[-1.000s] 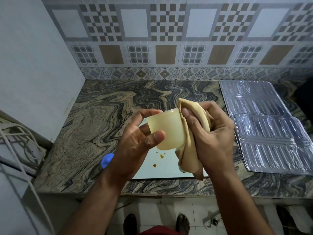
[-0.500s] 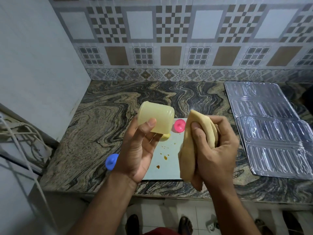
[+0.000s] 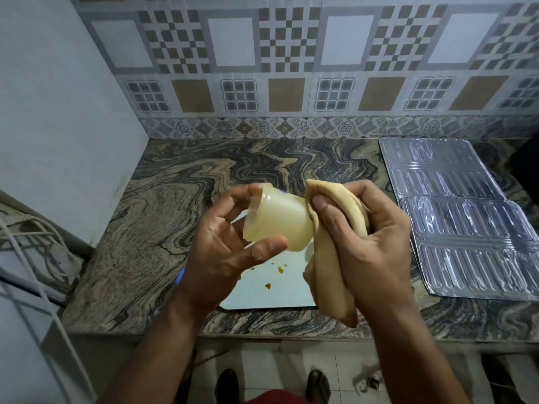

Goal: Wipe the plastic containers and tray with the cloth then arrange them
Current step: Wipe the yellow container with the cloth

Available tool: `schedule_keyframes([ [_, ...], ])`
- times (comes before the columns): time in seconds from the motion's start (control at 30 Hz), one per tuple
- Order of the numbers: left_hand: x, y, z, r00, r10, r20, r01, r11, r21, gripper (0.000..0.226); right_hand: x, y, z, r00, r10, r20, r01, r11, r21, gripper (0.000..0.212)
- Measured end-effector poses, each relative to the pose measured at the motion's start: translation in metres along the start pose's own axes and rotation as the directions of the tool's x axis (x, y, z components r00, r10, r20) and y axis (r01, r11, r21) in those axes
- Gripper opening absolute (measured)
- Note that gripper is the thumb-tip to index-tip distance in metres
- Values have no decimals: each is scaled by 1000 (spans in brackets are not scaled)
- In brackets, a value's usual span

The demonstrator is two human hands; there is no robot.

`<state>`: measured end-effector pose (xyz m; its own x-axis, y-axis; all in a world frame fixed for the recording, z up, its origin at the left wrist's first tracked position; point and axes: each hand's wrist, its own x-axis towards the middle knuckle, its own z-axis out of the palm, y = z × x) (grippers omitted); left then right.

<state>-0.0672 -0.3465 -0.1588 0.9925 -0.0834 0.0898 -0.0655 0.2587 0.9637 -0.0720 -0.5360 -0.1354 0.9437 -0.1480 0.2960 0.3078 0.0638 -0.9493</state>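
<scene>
My left hand (image 3: 221, 252) grips a pale yellow translucent plastic container (image 3: 277, 221), tilted on its side above the counter with thumb and fingers around its rim end. My right hand (image 3: 367, 237) holds a bunched tan cloth (image 3: 332, 272) and presses it against the container's base end. Under both hands lies a white tray (image 3: 271, 290) with a few small brown crumbs or stains on it. A sliver of a blue object (image 3: 180, 277) shows behind my left wrist; the rest of it is hidden.
Two ribbed silver foil sheets (image 3: 466, 223) lie on the swirled marble counter (image 3: 163, 228) at the right. A plain wall stands at the left and a tiled wall at the back. White cables (image 3: 35, 237) hang at the far left. The counter's front edge is just below the tray.
Half a second ago the container was held apart from the cloth, up to the left. It has swung back against the cloth, and the pink object on the tray is now hidden.
</scene>
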Motion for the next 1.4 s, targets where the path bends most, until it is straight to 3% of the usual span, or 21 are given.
schedule_keyframes([
  [0.1,1,3,0,995,-64,70,70,994,-81,86,10,-3,-7,984,136,115,-148,984,104,15],
  [0.27,-7,-6,21,974,-186,128,222,895,-386,64,15,7,-8,949,222,222,-271,937,220,10],
  [0.37,-10,-12,40,961,-236,145,277,799,-534,61,14,17,-4,949,238,209,-288,923,257,39],
  [0.43,-13,-16,47,937,-315,152,337,700,-630,78,12,22,0,950,248,189,-298,902,313,51],
  [0.53,-16,-19,54,912,-378,157,378,630,-678,106,11,28,1,957,257,134,-289,889,355,35],
  [0.67,-11,-20,60,916,-385,113,329,560,-760,105,4,35,2,976,214,24,-212,934,288,13],
  [0.73,-10,-21,63,916,-391,86,311,560,-768,100,-1,39,3,984,169,-58,-149,957,250,13],
  [0.9,-7,-23,67,912,-408,-50,276,698,-661,91,-11,38,8,988,-14,-152,22,998,50,12],
  [1.07,-4,-23,65,925,-260,-277,121,893,-433,56,-6,33,6,979,-132,-155,116,987,-108,13],
  [1.13,-3,-25,63,928,-179,-327,65,941,-333,56,0,33,3,972,-188,-139,164,972,-167,11],
  [1.27,1,-28,51,942,35,-332,-72,992,-100,64,6,31,3,979,-155,-132,131,976,-172,14],
  [1.4,5,-26,33,955,211,-207,-187,974,129,62,14,31,-2,993,-71,-95,60,992,-112,12],
])
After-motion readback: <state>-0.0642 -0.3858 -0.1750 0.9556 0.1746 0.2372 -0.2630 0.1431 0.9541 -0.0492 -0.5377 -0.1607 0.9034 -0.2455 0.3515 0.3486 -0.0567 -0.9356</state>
